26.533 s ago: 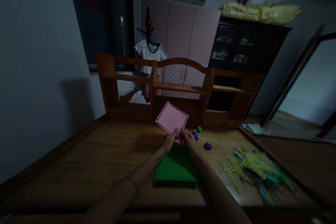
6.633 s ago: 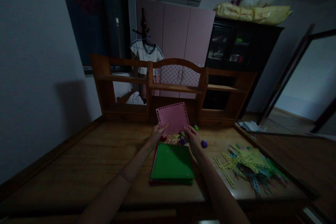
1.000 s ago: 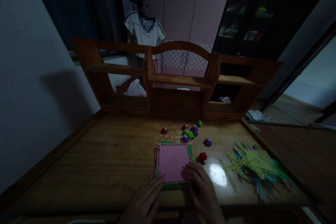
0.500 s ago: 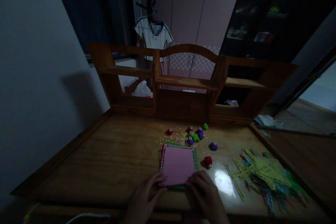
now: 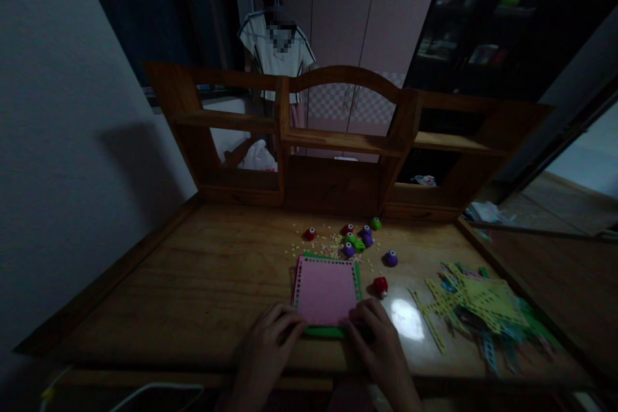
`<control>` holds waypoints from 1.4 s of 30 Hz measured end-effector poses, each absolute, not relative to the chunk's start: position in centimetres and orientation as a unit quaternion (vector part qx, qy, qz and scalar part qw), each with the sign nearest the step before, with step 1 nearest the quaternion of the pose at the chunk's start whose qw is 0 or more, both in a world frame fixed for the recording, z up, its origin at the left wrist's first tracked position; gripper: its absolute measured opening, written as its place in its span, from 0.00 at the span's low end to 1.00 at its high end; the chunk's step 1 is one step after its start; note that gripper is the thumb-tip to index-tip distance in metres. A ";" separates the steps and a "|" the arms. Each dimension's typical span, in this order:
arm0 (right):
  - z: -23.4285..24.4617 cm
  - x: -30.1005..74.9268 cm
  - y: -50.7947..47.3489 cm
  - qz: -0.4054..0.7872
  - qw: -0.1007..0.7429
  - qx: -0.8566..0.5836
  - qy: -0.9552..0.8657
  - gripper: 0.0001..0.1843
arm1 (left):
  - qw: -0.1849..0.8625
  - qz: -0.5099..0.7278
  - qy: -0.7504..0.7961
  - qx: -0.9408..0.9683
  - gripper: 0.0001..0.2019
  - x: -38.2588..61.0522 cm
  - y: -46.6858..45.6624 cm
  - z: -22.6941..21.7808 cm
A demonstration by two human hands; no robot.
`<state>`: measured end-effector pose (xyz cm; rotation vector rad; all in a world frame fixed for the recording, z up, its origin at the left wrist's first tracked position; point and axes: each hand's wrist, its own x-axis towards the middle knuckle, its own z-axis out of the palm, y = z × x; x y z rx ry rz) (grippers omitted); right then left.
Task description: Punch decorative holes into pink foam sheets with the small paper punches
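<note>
A pink sheet of paper (image 5: 326, 293) with punched holes along its edges lies over a green sheet (image 5: 328, 331), which shows at the bottom, top and right. A darker pink edge peeks out at the left side. My left hand (image 5: 270, 342) pinches the lower left corner of the pink sheet between thumb and fingers. At the lower right corner, my right hand (image 5: 379, 338) is closed on the same sheet. Just right of the papers sits a red craft punch (image 5: 381, 286). A purple craft punch (image 5: 391, 258) stands farther back.
Several green, red and purple punches (image 5: 367, 235) stand behind the papers among scattered paper bits (image 5: 333, 250). Punched strips and a yellow sheet (image 5: 492, 299) are piled on the right. A wooden shelf (image 5: 333, 183) borders the desk's back; a wall (image 5: 72, 206) rises at left.
The pink sheet's lower edge has shifted up and away from me, so more green shows beneath it. Both hands stay on its lower corners. The camera view has tilted slightly.
</note>
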<state>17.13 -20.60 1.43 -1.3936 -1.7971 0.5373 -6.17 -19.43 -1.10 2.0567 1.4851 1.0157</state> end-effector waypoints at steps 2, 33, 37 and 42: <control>1.7 17.1 -20.6 0.218 0.392 -0.549 -0.705 0.05 | 0.201 0.356 0.543 0.734 0.09 -6.1 -19.4 -0.9; 1.8 17.3 -20.1 0.256 0.420 -0.541 -0.682 0.05 | 0.160 0.301 0.564 0.752 0.07 -5.7 -18.7 0.4; 1.7 17.2 -20.1 0.255 0.412 -0.549 -0.681 0.04 | 0.153 0.299 0.556 0.761 0.06 -5.8 -18.7 0.4; 1.7 17.2 -20.1 0.245 0.411 -0.550 -0.685 0.05 | 0.140 0.289 0.555 0.767 0.06 -5.9 -18.7 0.4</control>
